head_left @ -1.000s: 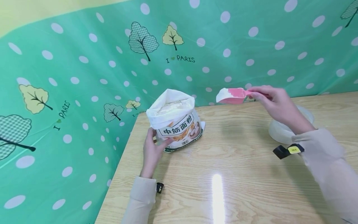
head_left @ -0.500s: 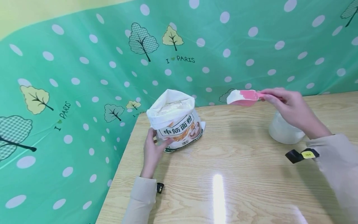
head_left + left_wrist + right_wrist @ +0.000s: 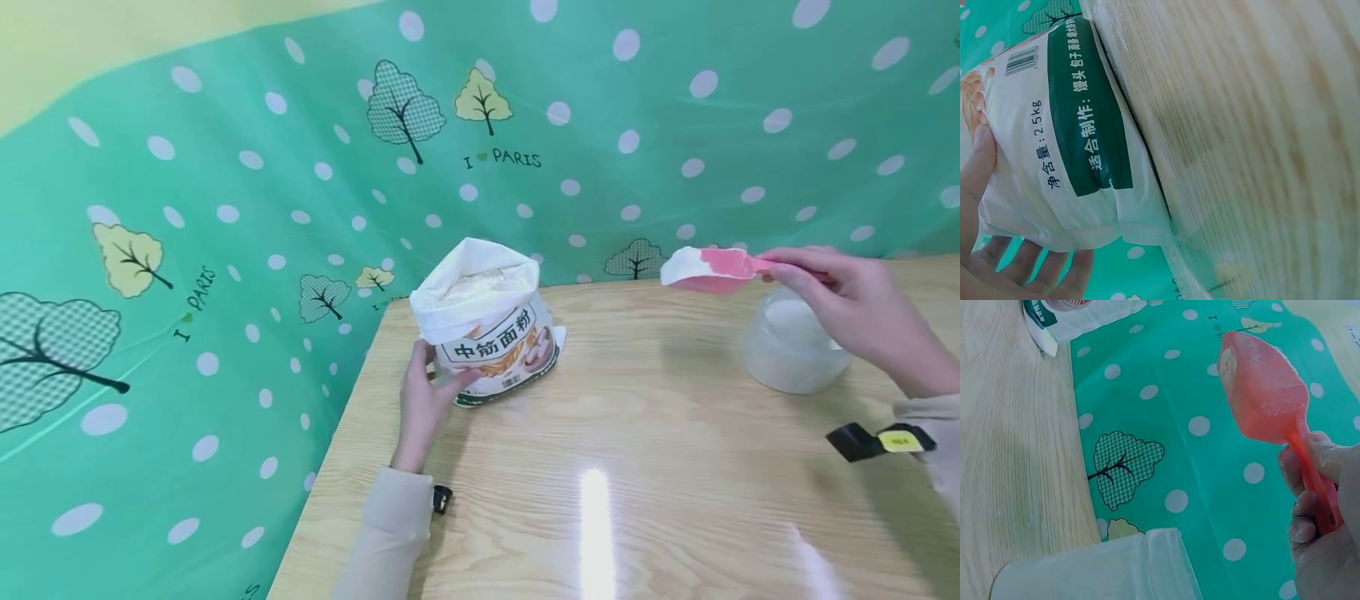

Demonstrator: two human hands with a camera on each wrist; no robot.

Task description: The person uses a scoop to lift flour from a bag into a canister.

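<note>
An opened flour bag point(image 3: 487, 333) with its top rolled down stands at the left of the table, white flour inside. My left hand point(image 3: 427, 400) grips its lower left side; in the left wrist view the thumb point(image 3: 982, 153) lies on the front and the fingers reach round the side. A pink scoop point(image 3: 716, 271) heaped with white flour is held by its handle in my right hand point(image 3: 862, 304), in the air at the right. Below and behind that hand stands a translucent jar point(image 3: 795, 354), partly covered by it; the jar point(image 3: 1091, 569) also shows in the right wrist view.
The wooden table point(image 3: 637, 467) carries the bag and the jar. A green dotted cloth point(image 3: 585, 100) hangs along its back and left edges. Black straps point(image 3: 855, 442) hang at both wrists.
My right hand has carried the loaded scoop rightward, away from the flour bag and towards the jar. My left hand stays on the bag. The head view has shifted slightly.
</note>
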